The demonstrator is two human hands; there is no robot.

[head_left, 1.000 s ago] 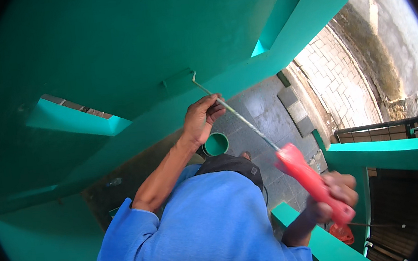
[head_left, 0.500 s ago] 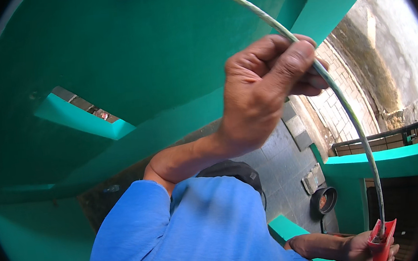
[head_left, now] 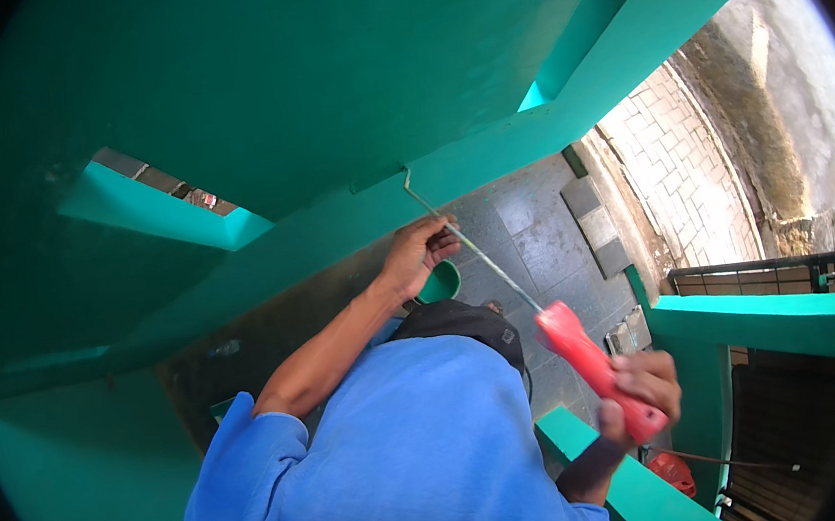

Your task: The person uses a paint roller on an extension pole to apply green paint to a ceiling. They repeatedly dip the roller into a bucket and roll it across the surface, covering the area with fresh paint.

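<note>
My left hand [head_left: 417, 255] grips the long, paint-streaked metal rod [head_left: 495, 267] of a roller. My right hand [head_left: 636, 390] is wrapped round its red handle [head_left: 581, 350]. At the far end of the rod, the bent tip meets a green roller head [head_left: 377, 177] on the teal wall [head_left: 341, 87], though the head is hard to make out against the paint. Behind my left hand, partly hidden, stands a green bucket [head_left: 440, 280] on the floor.
The wall has narrow openings [head_left: 170, 199]. Grey floor tiles [head_left: 526, 240] run beside loose blocks [head_left: 589, 214] and a paved path [head_left: 680, 165]. A low teal ledge [head_left: 765, 317], a dark gate [head_left: 795, 425] and a red plastic bag [head_left: 671, 472] are at the right.
Half a second ago the rod and my left hand were up close at the upper right; they have swung back down and left toward the wall, much as they were a second ago.
</note>
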